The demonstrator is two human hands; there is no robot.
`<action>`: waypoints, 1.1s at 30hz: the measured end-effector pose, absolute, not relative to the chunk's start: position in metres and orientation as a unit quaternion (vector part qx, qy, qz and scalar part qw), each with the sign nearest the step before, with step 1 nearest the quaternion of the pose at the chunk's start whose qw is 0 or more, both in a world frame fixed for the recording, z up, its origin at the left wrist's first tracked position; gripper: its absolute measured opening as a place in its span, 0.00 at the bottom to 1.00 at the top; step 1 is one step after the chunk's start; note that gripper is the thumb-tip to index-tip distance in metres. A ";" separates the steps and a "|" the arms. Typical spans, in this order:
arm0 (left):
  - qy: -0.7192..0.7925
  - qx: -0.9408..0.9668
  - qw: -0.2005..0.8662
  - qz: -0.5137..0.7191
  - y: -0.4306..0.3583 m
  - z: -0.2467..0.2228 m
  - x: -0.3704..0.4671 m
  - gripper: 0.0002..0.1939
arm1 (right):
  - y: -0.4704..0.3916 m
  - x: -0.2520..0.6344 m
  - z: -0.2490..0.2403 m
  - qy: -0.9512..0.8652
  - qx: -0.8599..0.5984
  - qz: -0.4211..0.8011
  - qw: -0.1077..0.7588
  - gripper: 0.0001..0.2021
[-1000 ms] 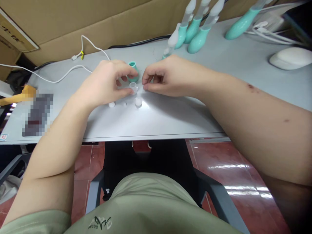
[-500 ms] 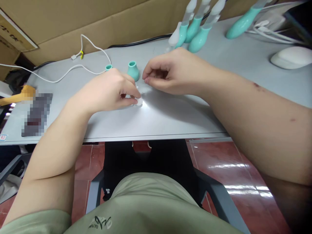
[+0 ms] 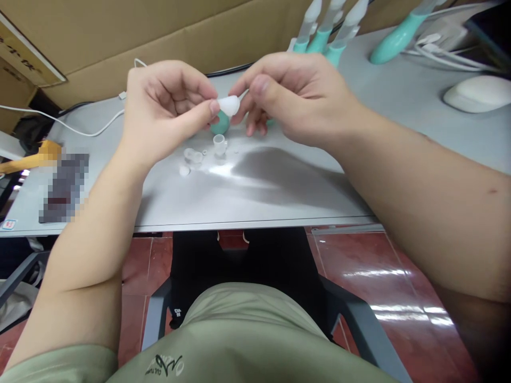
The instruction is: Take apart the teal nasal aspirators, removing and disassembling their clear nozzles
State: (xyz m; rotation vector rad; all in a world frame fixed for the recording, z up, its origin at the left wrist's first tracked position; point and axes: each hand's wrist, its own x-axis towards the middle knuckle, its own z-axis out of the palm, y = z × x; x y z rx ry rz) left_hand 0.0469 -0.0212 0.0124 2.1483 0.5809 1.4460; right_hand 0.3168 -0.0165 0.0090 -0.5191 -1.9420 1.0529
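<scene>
My left hand (image 3: 170,109) is raised above the desk, pinching a small white nozzle tip (image 3: 229,106) by its narrow end between thumb and forefinger. Close on the right is my right hand (image 3: 297,98), its thumb and fingers apart. Its forefinger comes up to the tip's wide end; whether they touch I cannot tell. Behind the hands a teal squeeze bulb (image 3: 220,124) is partly hidden. Below them a small clear cup-shaped part (image 3: 219,144) stands on the desk, with several small white discs and rings (image 3: 194,155) to its left.
Several teal bulb syringes with white tips (image 3: 343,32) stand at the back, and another teal bulb (image 3: 399,40) lies to their right. A white mouse (image 3: 479,94) is at far right. White cable (image 3: 98,133), a blurred dark flat object (image 3: 64,186) and a yellow-orange item (image 3: 46,151) are left.
My left hand has risen from the desk and now holds the nozzle tip up. My right hand's fingers have spread beside it. The clear cup and small discs have come into view.
</scene>
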 end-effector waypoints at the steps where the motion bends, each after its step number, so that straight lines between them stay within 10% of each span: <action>1: 0.213 0.780 0.245 0.535 -0.019 0.011 0.048 0.14 | -0.017 0.316 0.009 -0.771 -0.201 0.426 0.429 0.26; 16: 0.240 0.773 0.320 0.492 -0.019 0.001 0.053 0.31 | -0.019 0.312 0.001 -0.790 -0.170 0.287 0.515 0.11; 33: 0.267 0.768 0.265 0.518 -0.043 0.004 0.067 0.13 | -0.034 0.313 0.008 -0.780 -0.271 0.288 0.485 0.19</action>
